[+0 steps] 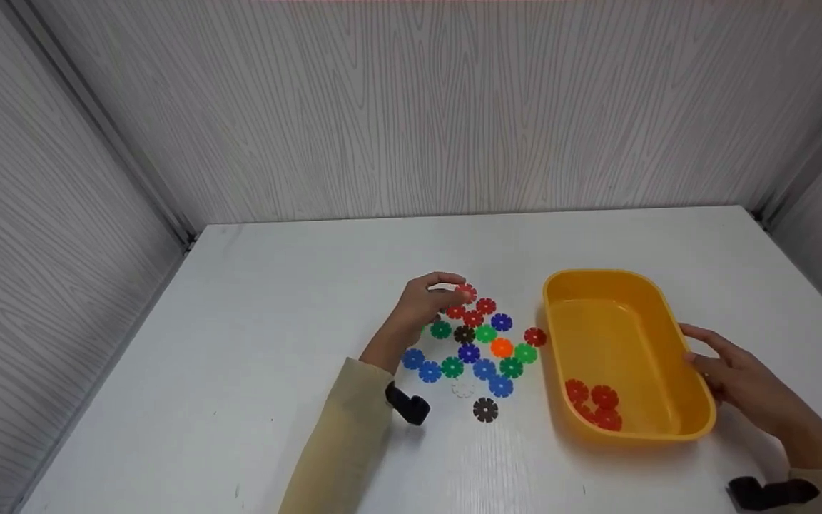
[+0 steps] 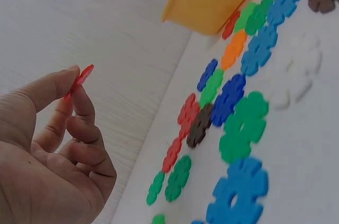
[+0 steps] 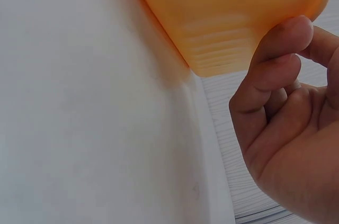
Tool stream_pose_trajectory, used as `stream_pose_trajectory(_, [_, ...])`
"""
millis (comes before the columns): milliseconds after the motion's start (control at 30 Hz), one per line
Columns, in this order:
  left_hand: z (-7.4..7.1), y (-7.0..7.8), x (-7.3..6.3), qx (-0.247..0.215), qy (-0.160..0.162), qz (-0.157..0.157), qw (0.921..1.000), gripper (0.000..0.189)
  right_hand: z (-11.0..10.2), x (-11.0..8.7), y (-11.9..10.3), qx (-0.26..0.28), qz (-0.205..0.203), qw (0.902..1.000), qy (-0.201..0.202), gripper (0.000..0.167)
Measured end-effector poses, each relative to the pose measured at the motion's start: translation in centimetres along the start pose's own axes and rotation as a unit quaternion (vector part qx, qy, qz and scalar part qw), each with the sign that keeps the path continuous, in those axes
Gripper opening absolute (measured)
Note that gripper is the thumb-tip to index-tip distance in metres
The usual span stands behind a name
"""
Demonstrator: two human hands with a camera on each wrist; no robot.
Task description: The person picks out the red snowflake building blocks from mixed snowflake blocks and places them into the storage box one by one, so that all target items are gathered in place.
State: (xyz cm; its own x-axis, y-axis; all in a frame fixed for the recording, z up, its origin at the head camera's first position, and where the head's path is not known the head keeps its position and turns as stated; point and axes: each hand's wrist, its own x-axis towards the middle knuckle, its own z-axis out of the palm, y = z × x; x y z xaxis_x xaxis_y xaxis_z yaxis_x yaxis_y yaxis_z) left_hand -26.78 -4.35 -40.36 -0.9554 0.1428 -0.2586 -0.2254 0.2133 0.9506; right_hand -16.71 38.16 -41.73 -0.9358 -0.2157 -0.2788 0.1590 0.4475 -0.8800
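Note:
My left hand [image 1: 414, 310] pinches a red snowflake disc [image 2: 86, 75] between thumb and forefinger, over the far end of a loose spread of notched plastic discs. Its other fingers curl inward in the left wrist view. Beneath and around it lie red discs [image 1: 473, 318], green discs [image 1: 441, 329], blue discs [image 1: 484, 369], an orange disc [image 1: 501, 348] and a brown disc [image 1: 464, 334]. On the right, my right hand [image 1: 750, 389] grips the right-hand rim of a yellow plastic bin [image 1: 621, 335]. Several red discs [image 1: 604, 397] lie in the bin's near left corner.
Nearest the front of the spread are a clear white disc [image 1: 463, 387] and a dark brown disc [image 1: 485, 410]. A dark red disc [image 1: 535, 337] sits close beside the bin's left wall. Behind the white table [image 1: 297, 285] stands a wood-grain panel [image 1: 411, 107].

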Motion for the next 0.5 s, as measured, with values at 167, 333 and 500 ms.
stream_pose_trajectory(167, [3.3, 0.9, -0.8, 0.004, -0.018, 0.002, 0.9998, 0.027, 0.1, 0.0, -0.1, -0.004, 0.004, 1.0000, 0.002, 0.061])
stream_pose_trajectory(333, [6.2, 1.8, -1.6, 0.008, -0.046, 0.011, 0.9989, 0.023, 0.0, 0.1, 0.0, 0.003, 0.001, 1.0000, 0.001, 0.060])
stream_pose_trajectory(500, [8.1, 2.2, -2.3, 0.009, -0.068, 0.015, 0.9976, 0.023, -0.1, 0.2, 0.3, 0.023, -0.015, 0.9995, -0.014, 0.053])
